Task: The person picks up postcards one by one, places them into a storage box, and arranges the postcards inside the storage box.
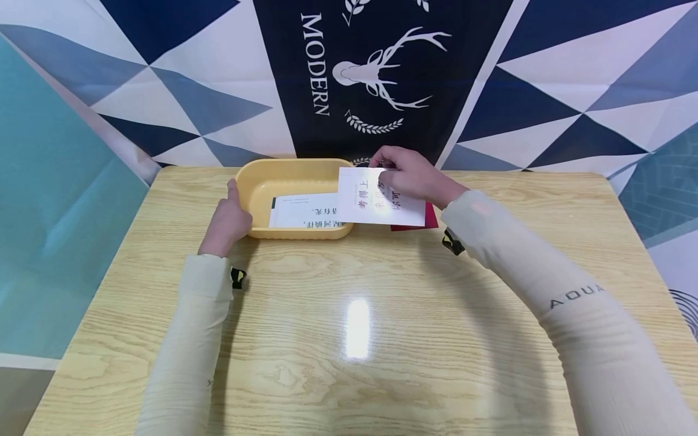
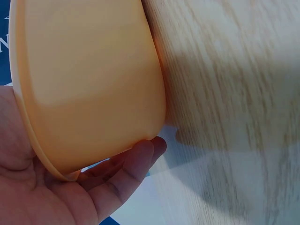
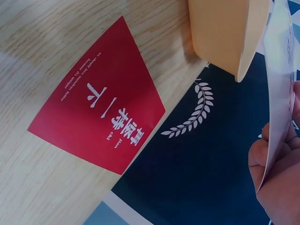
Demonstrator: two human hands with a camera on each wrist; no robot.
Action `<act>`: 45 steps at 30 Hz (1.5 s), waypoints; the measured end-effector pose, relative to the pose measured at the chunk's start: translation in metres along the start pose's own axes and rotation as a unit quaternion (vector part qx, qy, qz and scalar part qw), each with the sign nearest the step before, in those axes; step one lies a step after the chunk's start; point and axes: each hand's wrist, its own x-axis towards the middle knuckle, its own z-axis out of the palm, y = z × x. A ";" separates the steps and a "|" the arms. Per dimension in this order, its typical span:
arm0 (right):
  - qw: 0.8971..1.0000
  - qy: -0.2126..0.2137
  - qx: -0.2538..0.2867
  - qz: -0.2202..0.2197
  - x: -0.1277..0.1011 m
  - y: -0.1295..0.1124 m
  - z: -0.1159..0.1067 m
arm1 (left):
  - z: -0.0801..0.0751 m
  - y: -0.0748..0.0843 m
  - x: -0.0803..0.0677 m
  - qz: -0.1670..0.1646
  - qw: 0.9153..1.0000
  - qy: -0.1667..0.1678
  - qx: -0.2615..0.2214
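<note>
White card (image 1: 376,200) is being held in the air by the right hand (image 1: 411,175), fingers pinching its far edge; it is hanging over the right end of the tray (image 1: 256,181) and partly past the rim, not yet lying inside. Printed face is showing upward in the head view; in the right wrist view the card (image 3: 276,93) is seen edge-on with the fingers (image 3: 267,154) curling round its lower edge. The tray is yellow, shallow, sitting at the far middle of the desk (image 1: 354,315), and one second card (image 1: 305,212), white with dark print, is already lying flat in it. Left hand (image 1: 226,221) is steadying the tray at its left end: thumb is lying along the rim in the head view, and in the left wrist view the fingers (image 2: 131,164) are curling under the tray wall (image 2: 89,84), so the hand is gripping it. A red card (image 3: 98,112) is lying flat on the desk just right of the tray, mostly hidden under the held card in the head view (image 1: 431,219), and touched by neither hand. Judged progress: one card in, one over the tray and about to go in, the red one left on the desk. Behind the desk a patterned backdrop (image 1: 376,79) with a deer emblem is hanging.
</note>
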 end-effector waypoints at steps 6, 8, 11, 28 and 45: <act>1.000 0.001 0.002 -0.002 0.003 -0.004 0.002 | -0.001 0.000 -0.001 0.001 1.000 0.001 -0.003; 1.000 -0.001 0.004 0.001 0.004 -0.005 0.003 | -0.001 0.000 -0.001 0.001 1.000 0.001 -0.006; 1.000 -0.003 0.006 0.001 0.006 -0.006 0.004 | 0.000 0.000 -0.001 0.001 1.000 0.003 -0.009; 1.000 -0.022 0.013 -0.003 0.017 -0.023 0.012 | 0.000 -0.001 0.002 -0.005 1.000 0.000 -0.006; 1.000 -0.025 0.009 -0.007 0.024 -0.028 0.017 | -0.001 0.000 0.001 -0.001 1.000 -0.002 -0.011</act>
